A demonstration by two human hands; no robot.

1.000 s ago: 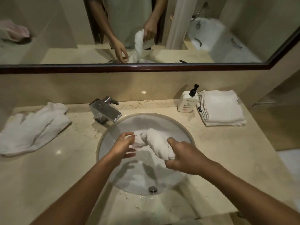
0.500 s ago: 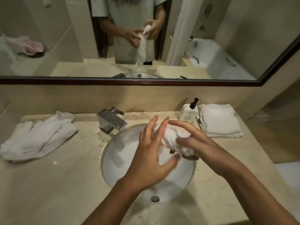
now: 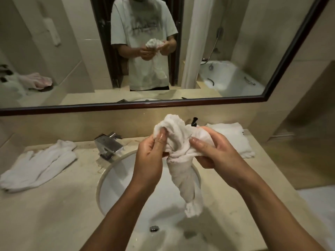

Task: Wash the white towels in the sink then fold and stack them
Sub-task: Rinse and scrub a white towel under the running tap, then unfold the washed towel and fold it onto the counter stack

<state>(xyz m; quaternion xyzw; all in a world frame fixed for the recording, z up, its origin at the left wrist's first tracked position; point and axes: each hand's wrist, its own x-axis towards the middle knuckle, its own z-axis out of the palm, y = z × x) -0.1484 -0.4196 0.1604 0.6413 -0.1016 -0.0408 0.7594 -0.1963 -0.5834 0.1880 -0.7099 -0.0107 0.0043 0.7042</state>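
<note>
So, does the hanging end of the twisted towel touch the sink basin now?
Apart. In the head view the twisted towel hangs from the left hand and right hand; its lower tip ends above the sink basin, casting a separate shadow below.

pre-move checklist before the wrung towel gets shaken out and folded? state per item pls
1. Both hands on the towel: ok. Left hand and right hand each have a grip on the twisted towel.
2. Towel over the sink, so drips land in the basin: ok.
3. Towel untwisted and ready to fold: not ok, its hanging tail is still twisted.
4. Water fully wrung out: cannot tell.
5. Tap off: ok, no stream visible.
6. Stack to add to: ok, folded towels lie on the counter at right; a loose towel lies at left.
</note>
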